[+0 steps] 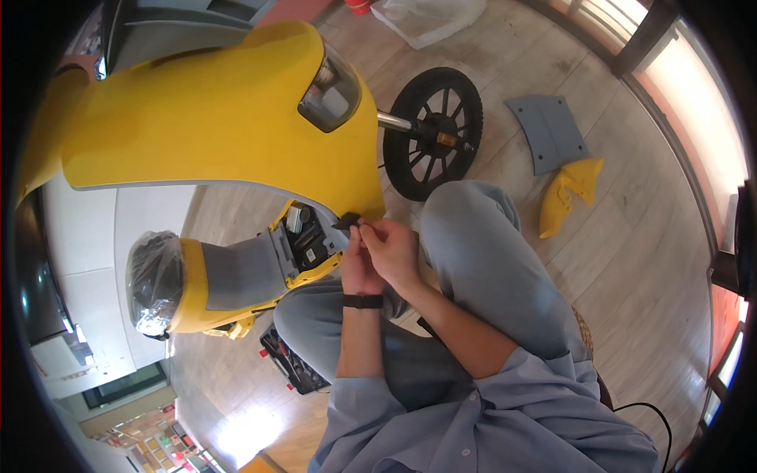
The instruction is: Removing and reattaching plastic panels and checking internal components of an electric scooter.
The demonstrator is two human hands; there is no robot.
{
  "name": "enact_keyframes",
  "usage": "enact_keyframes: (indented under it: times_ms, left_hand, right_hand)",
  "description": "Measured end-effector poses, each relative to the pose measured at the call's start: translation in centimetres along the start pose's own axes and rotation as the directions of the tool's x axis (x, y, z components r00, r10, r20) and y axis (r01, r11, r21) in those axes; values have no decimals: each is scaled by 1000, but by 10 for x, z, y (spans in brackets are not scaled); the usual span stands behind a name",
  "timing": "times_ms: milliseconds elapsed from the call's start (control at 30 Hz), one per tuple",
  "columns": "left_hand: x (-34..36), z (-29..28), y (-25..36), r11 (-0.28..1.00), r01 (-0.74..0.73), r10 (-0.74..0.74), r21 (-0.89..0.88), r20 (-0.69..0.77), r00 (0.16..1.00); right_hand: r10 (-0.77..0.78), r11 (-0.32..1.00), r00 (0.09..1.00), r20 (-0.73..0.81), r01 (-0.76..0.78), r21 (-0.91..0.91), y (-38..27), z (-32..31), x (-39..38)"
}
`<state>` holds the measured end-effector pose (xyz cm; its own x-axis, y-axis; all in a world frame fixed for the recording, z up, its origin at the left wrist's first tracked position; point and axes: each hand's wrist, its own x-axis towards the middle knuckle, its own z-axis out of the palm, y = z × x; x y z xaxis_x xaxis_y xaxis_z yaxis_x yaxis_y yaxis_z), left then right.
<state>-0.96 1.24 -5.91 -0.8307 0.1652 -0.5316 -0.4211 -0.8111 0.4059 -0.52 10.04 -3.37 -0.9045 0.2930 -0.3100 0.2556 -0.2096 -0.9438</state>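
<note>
A yellow scooter body (pixel 213 118) with a headlight (pixel 330 88) fills the upper left. Its front wheel (pixel 434 130) stands to the right. My left hand (pixel 359 264) and my right hand (pixel 392 248) meet at the lower edge of the yellow front panel, fingers pinched on a small black part (pixel 349 222) beside an open compartment with wiring (pixel 303 236). A black band sits on my left wrist. What exactly the fingers grip is partly hidden.
A grey panel (pixel 548 130) and a yellow plastic piece (pixel 569 193) lie on the wooden floor at right. A black tool case (pixel 292 363) lies under my left knee. The scooter seat (pixel 154 280) is wrapped in plastic film. A clear bag (pixel 426 17) lies at the top.
</note>
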Motion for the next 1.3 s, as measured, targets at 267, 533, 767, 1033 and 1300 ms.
enact_keyframes:
  times_ms: [267, 533, 767, 1033, 1300]
  left_hand:
    - [-1, 4, 9, 992, -20, 28, 124, -62, 998]
    - [-10, 9, 11, 998, 40, -38, 51, -40, 998]
    - [-4, 4, 11, 999, 20, -20, 27, -5, 1000]
    - [-1, 2, 6, 999, 27, -22, -35, 136, 991]
    - [-6, 13, 0, 998, -56, 57, 39, -16, 998]
  right_hand:
    - [-118, 986, 993, 2, 117, -116, 1, -1, -6]
    - [-175, 974, 985, 3, 174, -147, -4, 0, -8]
    - [-501, 788, 861, 91, 497, -363, -4, -5, -2]
    - [-365, 904, 931, 27, 362, -227, -2, -6, -1]
    - [-175, 973, 984, 22, 177, -149, 1, -5, 4]
